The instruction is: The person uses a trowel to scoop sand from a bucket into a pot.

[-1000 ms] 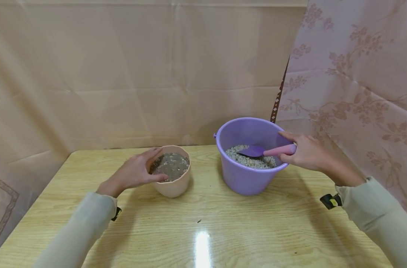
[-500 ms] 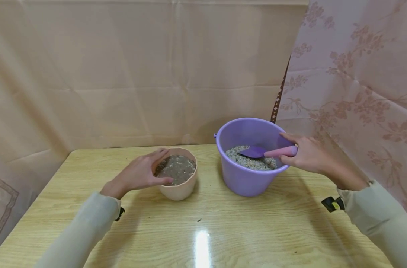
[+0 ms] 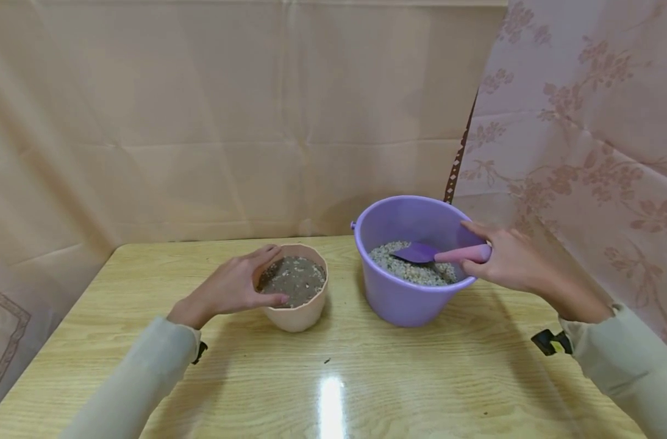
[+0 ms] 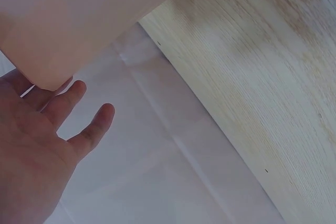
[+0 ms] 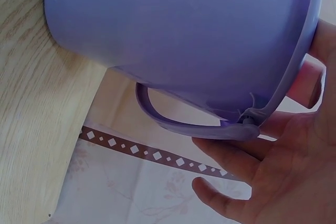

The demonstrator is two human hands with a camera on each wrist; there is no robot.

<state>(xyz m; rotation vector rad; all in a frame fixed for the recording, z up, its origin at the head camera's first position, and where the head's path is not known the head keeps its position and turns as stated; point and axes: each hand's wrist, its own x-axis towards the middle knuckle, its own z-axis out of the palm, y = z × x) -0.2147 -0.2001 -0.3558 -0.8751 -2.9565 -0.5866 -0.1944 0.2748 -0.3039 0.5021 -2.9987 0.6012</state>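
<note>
A peach flower pot [image 3: 299, 316], filled almost to the rim with grey-brown soil [image 3: 294, 279], stands on the table left of centre. My left hand [image 3: 230, 284] grips its left side, thumb at the front rim and fingers at the back. To the right, a purple bucket [image 3: 405, 303] holds pale gritty gravel [image 3: 392, 261]. My right hand [image 3: 510, 259] holds the bucket's right rim between thumb and fingers. A trowel [image 3: 418, 252] lies in the bucket, blade on the gravel, its pink handle leaning on the rim between thumb and forefinger. The bucket handle [image 5: 194, 129] hangs down outside.
Both vessels stand on a light wood-grain table [image 3: 256, 384], near its back edge. A beige cloth [image 3: 202, 122] hangs behind, and a flowered pink curtain [image 3: 586, 122] hangs on the right. A small dark speck [image 3: 327, 360] lies on the tabletop.
My left hand and the flower pot have shifted right, towards the bucket, and slightly nearer. The bucket and my right hand have come slightly nearer; the trowel stays in the bucket.
</note>
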